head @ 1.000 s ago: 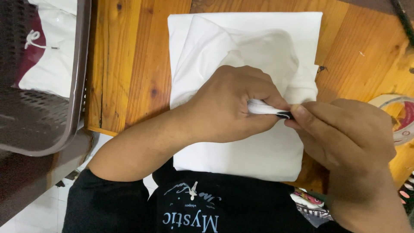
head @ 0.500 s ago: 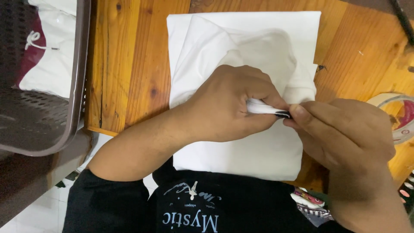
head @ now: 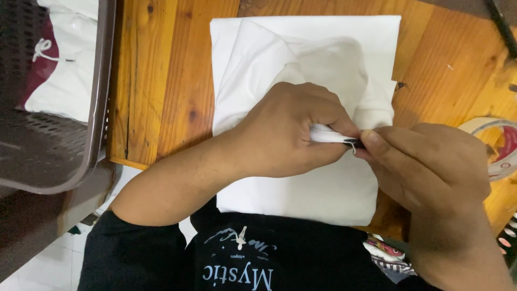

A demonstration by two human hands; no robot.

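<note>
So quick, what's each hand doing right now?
Left hand: closed, pinching a white cord.
Right hand: closed, fingers pinching the cord's dark tip.

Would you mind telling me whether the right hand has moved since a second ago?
No: the right hand keeps its place beside the tape roll at the table's edge.

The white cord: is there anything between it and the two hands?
Nothing visible. The left hand grips the white cord, and the right hand pinches its dark tip, above the folded white garment.
</note>
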